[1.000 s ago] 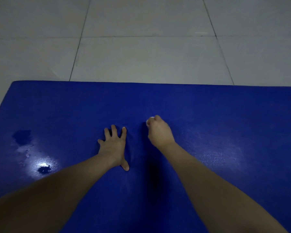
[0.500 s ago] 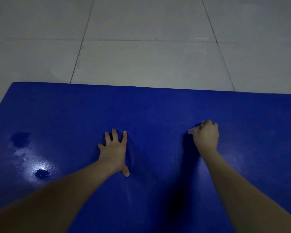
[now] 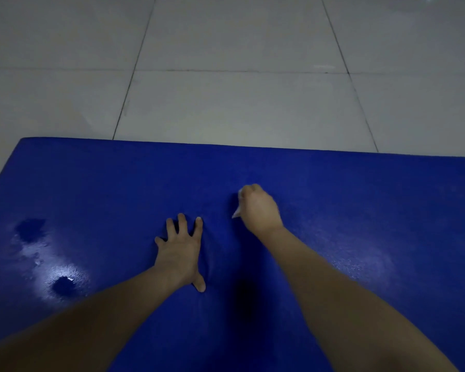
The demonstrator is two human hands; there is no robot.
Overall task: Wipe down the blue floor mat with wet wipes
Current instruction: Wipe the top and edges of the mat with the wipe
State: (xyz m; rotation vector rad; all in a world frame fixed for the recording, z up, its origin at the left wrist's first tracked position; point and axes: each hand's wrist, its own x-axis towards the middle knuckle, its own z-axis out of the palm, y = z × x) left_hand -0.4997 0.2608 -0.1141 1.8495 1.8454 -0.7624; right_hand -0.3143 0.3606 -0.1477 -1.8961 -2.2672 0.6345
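The blue floor mat (image 3: 360,200) fills the lower half of the head view. My left hand (image 3: 181,251) lies flat on it with fingers spread, pressing down near the middle. My right hand (image 3: 259,209) is just to the right and a bit farther out, fingers curled round a small white wet wipe (image 3: 238,210) held against the mat. Only a sliver of the wipe shows at the hand's left edge. Wet, shiny patches (image 3: 59,269) glisten on the mat at the left, and a fainter damp sheen (image 3: 371,261) lies at the right.
Pale grey floor tiles (image 3: 239,103) stretch beyond the mat's far edge (image 3: 226,145). The mat's left corner (image 3: 22,142) is in view; its right side runs out of frame.
My right hand swept from the middle out to the right, then back left to just beside my left hand. My left hand stayed planted on the mat.
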